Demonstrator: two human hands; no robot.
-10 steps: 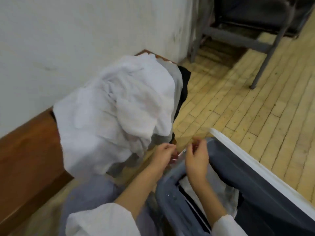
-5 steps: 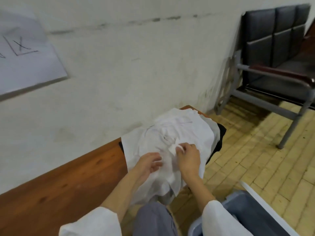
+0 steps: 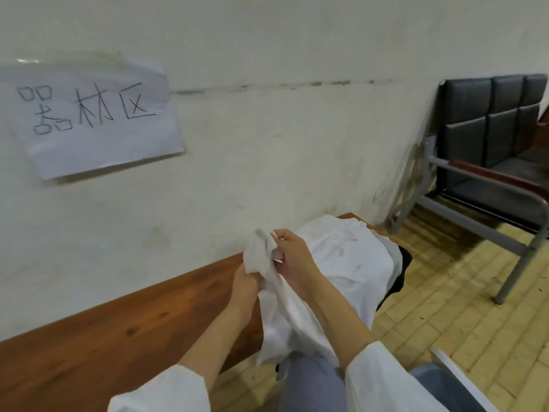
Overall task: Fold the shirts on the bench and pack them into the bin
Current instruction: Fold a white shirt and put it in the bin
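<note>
L hand (image 3: pixel 246 282) & R hand (image 3: pixel 292 257) both clutch a bunched edge of the white shirt (image 3: pixel 282 322), raised above the pile (image 3: pixel 350 251) at the bench (image 3: pixel 118 328) end — bin (image 3: pixel 456 372) low right. Best approach, prob.: find the shoulders w/ each hand, shake flat — then fold.

Soft, even indoor light with faint shadows; the wall (image 3: pixel 267 144) looks pale and flat. Wide-angle bending curves the edges, and fine detail is slightly smeared throughout
</note>
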